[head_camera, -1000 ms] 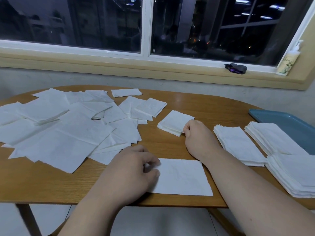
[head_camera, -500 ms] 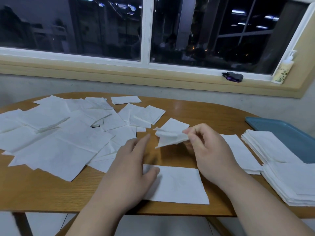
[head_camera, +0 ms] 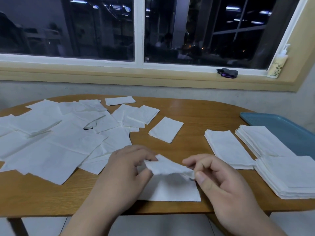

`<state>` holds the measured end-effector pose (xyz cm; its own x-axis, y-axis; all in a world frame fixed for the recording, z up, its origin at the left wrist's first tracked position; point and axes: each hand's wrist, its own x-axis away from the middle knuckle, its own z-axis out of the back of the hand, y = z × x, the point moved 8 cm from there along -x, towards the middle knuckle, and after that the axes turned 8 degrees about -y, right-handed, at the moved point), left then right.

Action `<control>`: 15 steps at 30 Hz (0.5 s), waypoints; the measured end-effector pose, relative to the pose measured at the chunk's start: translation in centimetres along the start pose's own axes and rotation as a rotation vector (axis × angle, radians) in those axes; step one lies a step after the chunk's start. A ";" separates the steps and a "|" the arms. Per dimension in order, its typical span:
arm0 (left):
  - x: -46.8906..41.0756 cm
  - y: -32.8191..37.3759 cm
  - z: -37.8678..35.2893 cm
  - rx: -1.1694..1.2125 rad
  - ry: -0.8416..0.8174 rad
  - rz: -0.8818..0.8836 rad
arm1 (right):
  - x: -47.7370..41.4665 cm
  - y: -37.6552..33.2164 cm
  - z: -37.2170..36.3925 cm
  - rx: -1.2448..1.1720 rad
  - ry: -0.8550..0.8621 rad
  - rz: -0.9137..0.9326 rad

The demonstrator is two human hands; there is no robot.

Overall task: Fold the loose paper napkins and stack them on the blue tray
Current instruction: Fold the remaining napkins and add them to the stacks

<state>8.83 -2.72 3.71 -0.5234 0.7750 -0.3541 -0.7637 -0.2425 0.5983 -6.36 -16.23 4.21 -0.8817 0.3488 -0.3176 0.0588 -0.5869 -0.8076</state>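
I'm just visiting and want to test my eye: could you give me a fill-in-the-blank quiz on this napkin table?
The left hand and right hand together pinch one small white ___.
At the right end of the table, the tray is coloured ___.
The loose napkins lie spread over the table's ___ side.
The pump bottle stands on the ___.
Missing: napkin; blue; left; windowsill.
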 end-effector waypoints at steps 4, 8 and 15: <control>-0.1 2.0 0.2 -0.139 -0.022 -0.061 | 0.2 -0.8 -0.4 0.176 -0.143 -0.032; -0.1 3.3 0.1 -0.166 -0.048 -0.101 | -0.5 -2.6 -0.6 0.387 -0.028 0.107; 0.7 3.0 0.5 0.104 -0.006 0.071 | 0.2 -2.0 3.0 0.051 0.341 0.014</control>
<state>6.39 -2.54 5.60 -0.5726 0.7615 -0.3037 -0.6811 -0.2357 0.6932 -8.04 -17.20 7.33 -0.6735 0.5597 -0.4829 0.0385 -0.6258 -0.7790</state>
